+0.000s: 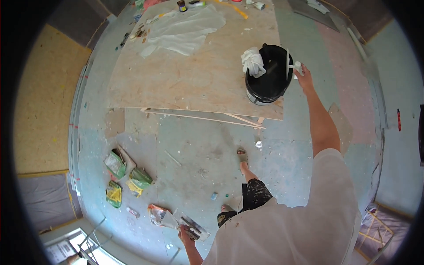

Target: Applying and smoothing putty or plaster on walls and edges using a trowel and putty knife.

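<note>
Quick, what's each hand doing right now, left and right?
Left hand: closed, holding a flat trowel down low.
Right hand: closed on a white handle at the rim of the black bucket.

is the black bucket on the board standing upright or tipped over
Upright. The black bucket stands on its base at the edge of the plywood board, its open mouth facing up, a white rag draped over its rim, and the right hand at its handle.

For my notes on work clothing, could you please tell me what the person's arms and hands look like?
Both hands are bare, with no gloves: the right hand and the left hand. Both forearms are uncovered. A loose white short-sleeved shirt covers the right upper arm. No watch or ring can be made out.
</note>
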Tool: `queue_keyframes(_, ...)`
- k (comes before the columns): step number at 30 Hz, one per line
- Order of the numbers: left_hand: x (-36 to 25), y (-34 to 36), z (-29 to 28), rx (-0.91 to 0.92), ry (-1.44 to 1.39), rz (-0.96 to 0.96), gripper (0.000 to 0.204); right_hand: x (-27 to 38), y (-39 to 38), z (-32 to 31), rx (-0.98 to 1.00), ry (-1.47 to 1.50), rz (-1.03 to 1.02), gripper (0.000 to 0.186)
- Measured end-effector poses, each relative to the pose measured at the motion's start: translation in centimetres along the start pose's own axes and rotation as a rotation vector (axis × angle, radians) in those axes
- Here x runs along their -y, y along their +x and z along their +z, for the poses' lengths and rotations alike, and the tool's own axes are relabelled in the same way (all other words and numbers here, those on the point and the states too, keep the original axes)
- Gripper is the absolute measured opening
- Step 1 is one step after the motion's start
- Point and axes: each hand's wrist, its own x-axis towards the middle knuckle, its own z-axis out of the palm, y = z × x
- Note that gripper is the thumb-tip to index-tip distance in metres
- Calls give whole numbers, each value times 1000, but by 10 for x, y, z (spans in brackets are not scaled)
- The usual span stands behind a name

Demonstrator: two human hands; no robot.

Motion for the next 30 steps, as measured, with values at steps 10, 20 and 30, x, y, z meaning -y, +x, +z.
queue_keyframes(10, -18, -75, 98, 242, 88, 162, 27, 151, -61, -28, 114, 430, -239, 33)
queue_keyframes(20, -54, -221, 37, 527, 143, 617, 39, 364, -413, 11, 1405, 1400, 124, 50)
queue_keyframes(30, 91, -409, -158, 119, 89, 922, 45, 425, -748, -96, 2388, 1382, 52, 55)
